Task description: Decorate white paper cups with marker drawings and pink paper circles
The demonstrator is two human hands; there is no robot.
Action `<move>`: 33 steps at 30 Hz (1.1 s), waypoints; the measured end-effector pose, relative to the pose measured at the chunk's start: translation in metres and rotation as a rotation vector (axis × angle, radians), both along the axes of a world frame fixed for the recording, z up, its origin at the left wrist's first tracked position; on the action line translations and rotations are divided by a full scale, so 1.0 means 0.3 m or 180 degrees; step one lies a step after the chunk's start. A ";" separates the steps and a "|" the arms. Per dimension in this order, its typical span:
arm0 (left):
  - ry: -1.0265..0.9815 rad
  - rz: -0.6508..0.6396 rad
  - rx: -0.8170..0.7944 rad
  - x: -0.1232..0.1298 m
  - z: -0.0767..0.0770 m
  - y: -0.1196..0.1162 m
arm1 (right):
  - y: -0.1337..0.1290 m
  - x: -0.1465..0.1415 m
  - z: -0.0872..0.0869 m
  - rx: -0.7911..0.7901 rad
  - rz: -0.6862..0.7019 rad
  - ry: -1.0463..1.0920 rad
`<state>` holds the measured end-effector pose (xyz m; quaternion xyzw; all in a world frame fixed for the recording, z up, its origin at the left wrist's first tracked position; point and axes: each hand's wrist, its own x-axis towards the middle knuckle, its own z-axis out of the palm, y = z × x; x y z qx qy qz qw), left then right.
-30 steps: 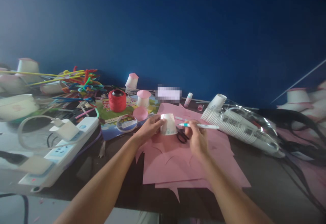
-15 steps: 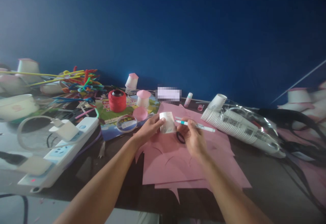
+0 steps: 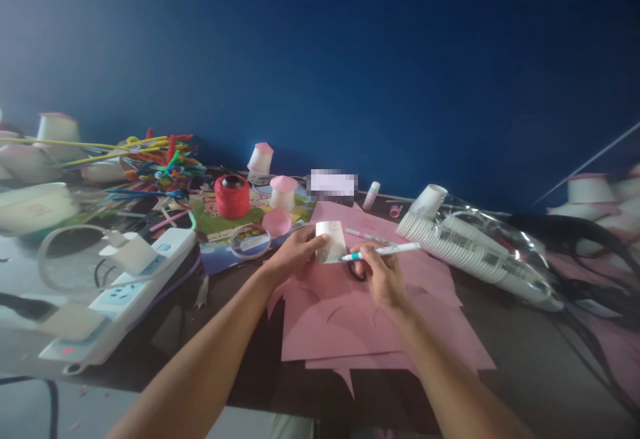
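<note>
White and held in the left hand (image 3: 296,251), the paper cup (image 3: 335,242) is hovering above pink sheets (image 3: 350,332); the right hand (image 3: 383,271), pinching a marker (image 3: 403,248), is bringing the tip down to its lower edge, apparently making drawing possible.

White paper cup (image 3: 329,244), small, tapered, plain-looking, faint thin lines near upper right, greyish-green marks low on the side, too blurred to read. Slightly wider end toward the person. Held at its left side in the left hand (image 3: 299,250), thumb on the near face, above pink paper sheets (image 3: 340,332).

Marker pen (image 3: 397,249): slim white barrel, dark lettering, teal band near the tip, uncapped. In the right hand (image 3: 381,272), lies slanted, tip left and lower, rear end right and higher. Tip at cup's lower right edge; contact unclear.
</note>
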<state>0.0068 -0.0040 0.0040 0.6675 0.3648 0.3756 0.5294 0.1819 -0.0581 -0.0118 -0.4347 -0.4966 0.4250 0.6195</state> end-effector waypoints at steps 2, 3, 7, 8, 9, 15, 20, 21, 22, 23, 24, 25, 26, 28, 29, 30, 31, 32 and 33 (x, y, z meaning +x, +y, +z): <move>0.0013 0.0011 -0.0004 0.000 0.000 0.001 | 0.001 -0.001 0.002 0.0008 -0.0004 -0.0033; 0.0017 0.0017 -0.0012 0.000 -0.001 0.001 | 0.002 -0.002 0.002 0.0009 -0.0019 -0.0012; 0.0032 0.0034 -0.0068 0.001 -0.005 0.004 | 0.009 -0.006 0.000 0.0002 -0.0170 0.0328; 0.0027 0.0035 -0.0083 0.001 -0.005 0.005 | 0.010 -0.006 -0.001 -0.0011 -0.0200 0.0394; 0.0013 0.0032 -0.0091 0.001 -0.005 0.005 | 0.011 -0.005 -0.002 -0.0021 -0.0217 0.0414; -0.0017 -0.0037 -0.0049 0.000 -0.004 0.005 | 0.005 -0.002 -0.002 -0.0006 -0.0127 0.0176; -0.0017 -0.0041 -0.0073 0.002 -0.003 0.003 | -0.003 -0.003 0.005 0.0013 -0.0013 -0.0041; -0.0014 -0.0026 -0.0078 0.003 -0.001 0.002 | -0.005 -0.003 0.006 0.0040 -0.0008 -0.0124; -0.0015 -0.0014 -0.0079 0.004 0.001 0.001 | -0.005 -0.004 0.007 0.0074 -0.0016 -0.0189; -0.0018 -0.0006 -0.0077 0.004 0.002 0.000 | -0.005 -0.004 0.007 0.0103 -0.0036 -0.0220; -0.0023 -0.0003 -0.0077 0.005 0.003 -0.001 | -0.004 -0.005 0.007 0.0121 -0.0069 -0.0206; -0.0030 -0.0003 -0.0080 0.005 0.003 -0.001 | -0.003 -0.005 0.006 0.0126 -0.0124 -0.0141; -0.0040 -0.0007 -0.0087 0.006 0.002 -0.001 | 0.000 -0.005 0.004 0.0115 -0.0190 -0.0035; -0.0058 -0.0019 -0.0100 0.005 -0.001 0.000 | 0.006 -0.004 0.001 0.0057 -0.0309 0.0225; -0.0063 -0.0026 -0.0101 0.005 -0.003 0.000 | 0.008 -0.004 0.000 0.0022 -0.0341 0.0334; -0.0068 -0.0036 -0.0096 0.004 -0.004 0.001 | 0.010 -0.003 -0.001 -0.0009 -0.0350 0.0407; -0.0065 -0.0046 -0.0087 0.004 -0.005 0.002 | 0.012 -0.002 -0.002 -0.0034 -0.0339 0.0430; -0.0056 -0.0054 -0.0076 0.003 -0.006 0.002 | 0.013 -0.001 -0.003 -0.0048 -0.0322 0.0417; -0.0045 -0.0053 -0.0065 0.002 -0.005 0.002 | 0.013 -0.001 -0.003 -0.0053 -0.0298 0.0381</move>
